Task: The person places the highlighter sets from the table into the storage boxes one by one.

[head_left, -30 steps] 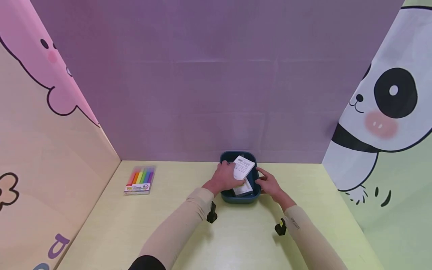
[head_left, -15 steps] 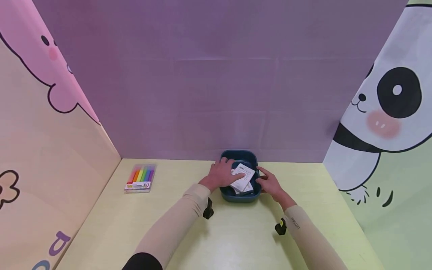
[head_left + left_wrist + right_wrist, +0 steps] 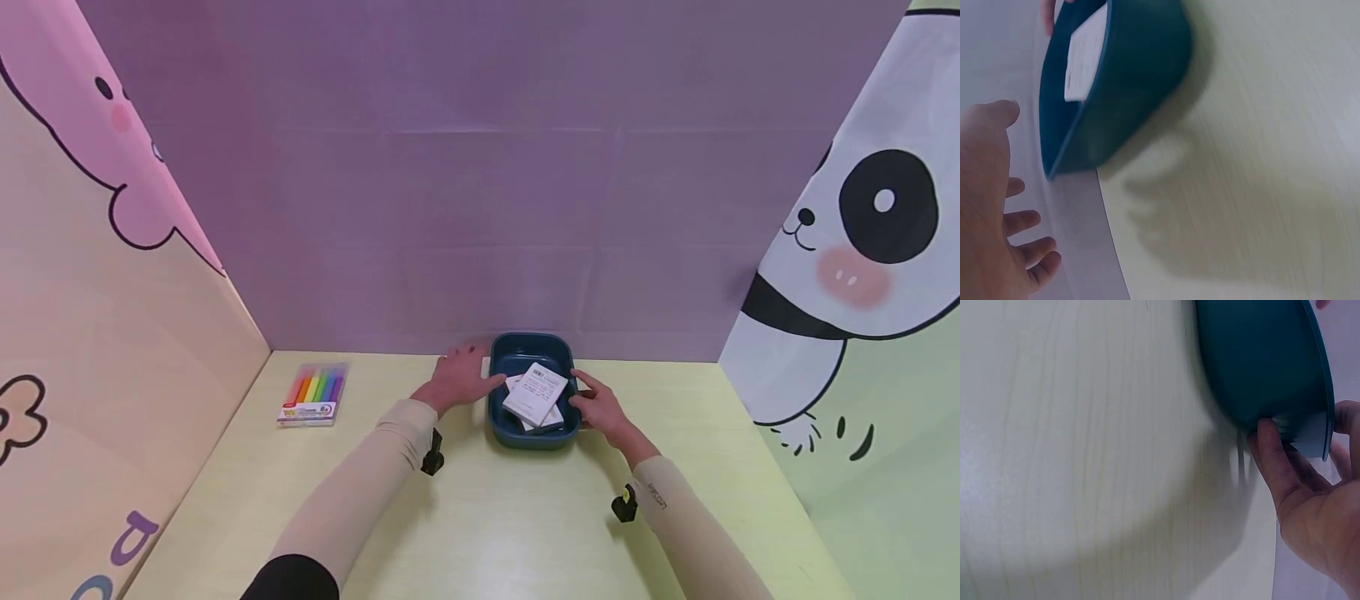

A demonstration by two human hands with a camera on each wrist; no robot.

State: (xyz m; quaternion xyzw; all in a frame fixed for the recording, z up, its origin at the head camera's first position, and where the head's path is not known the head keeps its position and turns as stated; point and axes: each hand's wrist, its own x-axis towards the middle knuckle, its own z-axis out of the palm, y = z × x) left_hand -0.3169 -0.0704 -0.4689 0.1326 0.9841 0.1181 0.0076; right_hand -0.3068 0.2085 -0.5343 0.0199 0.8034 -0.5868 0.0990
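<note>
A dark blue-green plastic bin [image 3: 504, 439] stands near the back edge of the table. Inside it, a white flat box with printed text [image 3: 536, 394] lies tilted across another white item [image 3: 553, 417], mostly hidden beneath. My right hand [image 3: 600, 408] grips the bin's right side; in the right wrist view its fingers [image 3: 1270, 444] press the outer wall, with the thumb over at the rim. At the bin's left, my left hand [image 3: 456, 379] is spread with nothing in it. The left wrist view shows its fingers [image 3: 1035, 250] relaxed and apart from the bin.
A clear pack of coloured markers [image 3: 312, 396] lies on the table at the left. A purple backdrop [image 3: 480, 183] rises right behind the bin. Printed side panels, one with a panda [image 3: 851, 250], close in the table [image 3: 495, 517] on both sides.
My left hand has let go of the white box, which now lies flatter in the bin, and has moved out leftward over the rim. My right hand has stayed on the bin.
</note>
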